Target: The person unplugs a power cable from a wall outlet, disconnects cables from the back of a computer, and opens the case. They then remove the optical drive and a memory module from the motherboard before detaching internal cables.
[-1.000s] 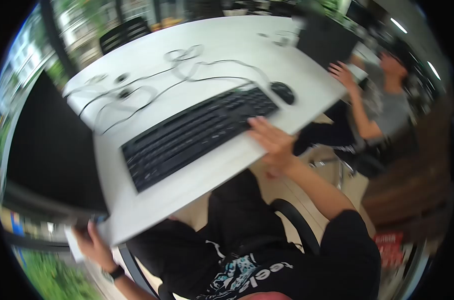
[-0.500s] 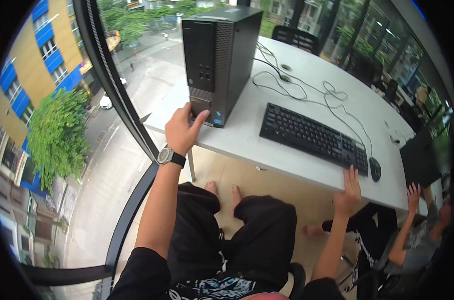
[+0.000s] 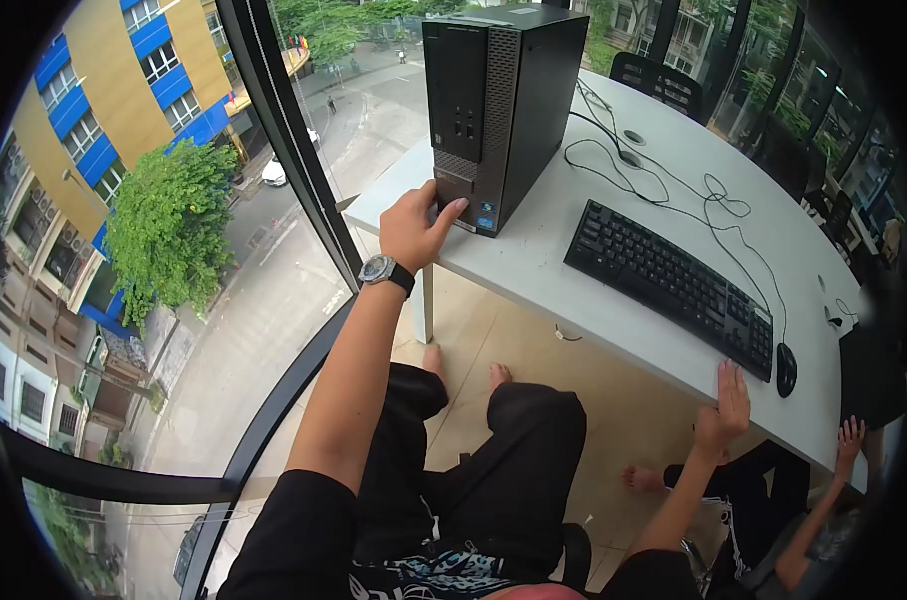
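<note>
A black computer tower (image 3: pixel 459 110) stands upright on the white table (image 3: pixel 534 262). My left hand (image 3: pixel 414 228), with a watch on its wrist, holds the lower front corner of the tower; the thumb lies across the front and the fingertips are hidden along the side. Below the right end of the black keyboard (image 3: pixel 674 285), my right hand (image 3: pixel 729 408) rests open at the table's front edge, fingers stretched out and close together. Just right of the keyboard lies a black mouse (image 3: pixel 787 370).
Thin black cables (image 3: pixel 664 190) loop behind the keyboard. A black chair (image 3: pixel 659 85) stands beyond the table. At the right, another person's hand (image 3: pixel 851 438) touches the table's end near a dark panel. A window frame (image 3: pixel 304 150) borders the left side.
The view has shifted, so the table, tower and hands appear farther right. Both my hands keep about the same places on the tower and the table edge.
</note>
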The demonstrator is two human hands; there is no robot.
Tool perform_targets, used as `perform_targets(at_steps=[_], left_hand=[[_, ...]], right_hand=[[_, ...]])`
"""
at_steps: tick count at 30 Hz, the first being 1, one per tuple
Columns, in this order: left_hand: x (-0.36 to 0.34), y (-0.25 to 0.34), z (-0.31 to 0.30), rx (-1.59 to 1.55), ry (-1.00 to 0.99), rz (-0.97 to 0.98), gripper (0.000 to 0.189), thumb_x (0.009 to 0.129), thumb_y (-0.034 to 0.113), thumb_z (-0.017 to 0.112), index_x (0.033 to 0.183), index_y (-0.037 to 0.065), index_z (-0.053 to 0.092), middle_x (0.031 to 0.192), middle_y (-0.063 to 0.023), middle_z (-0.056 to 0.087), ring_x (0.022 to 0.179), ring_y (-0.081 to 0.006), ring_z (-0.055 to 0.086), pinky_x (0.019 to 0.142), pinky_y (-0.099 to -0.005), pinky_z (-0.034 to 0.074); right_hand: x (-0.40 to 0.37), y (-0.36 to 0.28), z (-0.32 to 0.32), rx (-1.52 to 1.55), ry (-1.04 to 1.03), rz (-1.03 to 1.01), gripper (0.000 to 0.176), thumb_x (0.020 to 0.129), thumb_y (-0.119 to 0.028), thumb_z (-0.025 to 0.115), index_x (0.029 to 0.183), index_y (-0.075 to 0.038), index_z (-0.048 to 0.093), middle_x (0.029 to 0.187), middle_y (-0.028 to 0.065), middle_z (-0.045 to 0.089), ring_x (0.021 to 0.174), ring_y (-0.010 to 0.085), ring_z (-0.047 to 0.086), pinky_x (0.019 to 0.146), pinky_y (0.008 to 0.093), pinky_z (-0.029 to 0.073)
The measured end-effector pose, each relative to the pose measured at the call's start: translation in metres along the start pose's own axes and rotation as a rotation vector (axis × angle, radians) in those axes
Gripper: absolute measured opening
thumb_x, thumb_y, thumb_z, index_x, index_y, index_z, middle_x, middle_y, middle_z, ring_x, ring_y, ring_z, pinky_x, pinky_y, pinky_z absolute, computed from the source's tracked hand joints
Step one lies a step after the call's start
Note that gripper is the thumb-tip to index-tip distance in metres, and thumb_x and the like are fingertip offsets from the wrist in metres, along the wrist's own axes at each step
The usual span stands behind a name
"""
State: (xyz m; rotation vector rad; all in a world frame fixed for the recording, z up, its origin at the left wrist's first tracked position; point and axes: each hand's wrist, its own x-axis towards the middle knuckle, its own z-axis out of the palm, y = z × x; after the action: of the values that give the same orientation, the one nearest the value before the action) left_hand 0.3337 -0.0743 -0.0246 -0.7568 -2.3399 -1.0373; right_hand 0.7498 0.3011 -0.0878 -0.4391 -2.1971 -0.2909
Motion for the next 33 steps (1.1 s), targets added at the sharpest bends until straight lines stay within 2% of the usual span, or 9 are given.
perform_targets(at_steps=[9,14,18,21,24,25,26,29,33], left_hand=[[-0.005,-0.005,0.000,-0.095,0.075,0.107,0.044,0.094,0.046,0.066,0.114,0.007,0.069,0.086,-0.0139,0.071,0.079,-0.0321,0.069,0.071,-0.0415,0.053],[-0.046,-0.022,0.006,0.010,0.105,0.282,0.063,0.093,0.028,0.063,0.146,-0.003,0.051,0.134,-0.0217,0.065,0.131,-0.0334,0.057,0.113,-0.0489,0.039],[-0.121,-0.035,0.037,-0.296,0.095,0.316,0.075,0.084,0.020,0.069,0.154,0.004,0.045,0.161,-0.0171,0.041,0.152,-0.0364,0.034,0.123,-0.0542,0.027],[-0.196,-0.036,0.100,-0.486,-0.304,0.467,0.076,0.085,0.017,0.068,0.157,0.011,0.042,0.156,-0.0160,0.049,0.149,-0.0343,0.040,0.124,-0.0531,0.028],[-0.309,-0.026,0.185,-0.277,-0.715,0.457,0.069,0.088,0.024,0.070,0.152,0.012,0.049,0.150,-0.0135,0.055,0.141,-0.0309,0.049,0.121,-0.0491,0.033],[-0.310,-0.014,0.199,-0.209,-1.449,0.260,0.056,0.095,0.037,0.063,0.147,0.016,0.058,0.143,-0.0124,0.062,0.138,-0.0301,0.053,0.117,-0.0523,0.034],[-0.307,-0.013,0.183,-0.089,-1.690,0.221,0.049,0.101,0.045,0.055,0.141,0.019,0.065,0.138,-0.0121,0.066,0.136,-0.0316,0.055,0.115,-0.0583,0.032],[-0.299,-0.011,0.169,-0.090,-1.826,0.158,0.046,0.101,0.040,0.058,0.140,0.016,0.066,0.143,-0.0096,0.064,0.132,-0.0333,0.058,0.113,-0.0612,0.034],[-0.287,-0.009,0.183,-0.230,-1.456,0.160,0.033,0.097,0.029,0.061,0.123,0.012,0.073,0.121,-0.0084,0.073,0.118,-0.0287,0.066,0.106,-0.0519,0.043]], right_hand=[[0.011,-0.015,-0.011,-0.017,-0.028,0.064,0.065,0.064,0.012,0.052,0.122,-0.006,0.075,0.123,0.0117,0.074,0.122,0.0329,0.067,0.105,0.0421,0.049],[0.001,-0.040,-0.008,-0.065,-0.055,0.142,0.059,0.076,0.010,0.058,0.133,-0.001,0.066,0.135,0.0148,0.068,0.133,0.0339,0.058,0.108,0.0434,0.046],[-0.042,-0.140,-0.013,0.344,0.031,0.331,0.046,0.093,0.003,0.059,0.140,0.001,0.057,0.142,0.0186,0.061,0.138,0.0380,0.051,0.115,0.0499,0.040],[-0.016,-0.176,0.019,0.338,-0.605,-0.570,0.035,0.087,0.000,0.063,0.122,0.000,0.068,0.119,0.0187,0.071,0.113,0.0337,0.069,0.102,0.0456,0.052],[0.004,-0.158,0.127,0.372,-0.599,-0.160,0.025,0.092,-0.003,0.063,0.116,0.002,0.071,0.108,0.0172,0.075,0.104,0.0307,0.072,0.095,0.0397,0.054],[0.010,-0.136,0.177,0.416,-0.528,0.009,0.023,0.098,-0.010,0.065,0.117,0.002,0.071,0.109,0.0157,0.075,0.103,0.0252,0.072,0.092,0.0352,0.054],[0.029,-0.127,0.214,0.420,-0.506,0.148,0.026,0.102,-0.018,0.063,0.116,0.002,0.071,0.107,0.0130,0.075,0.099,0.0206,0.071,0.088,0.0325,0.055],[0.096,-0.089,0.305,0.329,-0.411,0.380,0.041,0.101,-0.037,0.063,0.112,0.002,0.069,0.099,0.0106,0.072,0.086,0.0199,0.068,0.073,0.0321,0.055],[0.154,-0.057,0.389,0.351,-0.442,0.703,0.048,0.097,-0.044,0.067,0.111,0.001,0.068,0.094,0.0114,0.069,0.080,0.0229,0.069,0.064,0.0322,0.054]])
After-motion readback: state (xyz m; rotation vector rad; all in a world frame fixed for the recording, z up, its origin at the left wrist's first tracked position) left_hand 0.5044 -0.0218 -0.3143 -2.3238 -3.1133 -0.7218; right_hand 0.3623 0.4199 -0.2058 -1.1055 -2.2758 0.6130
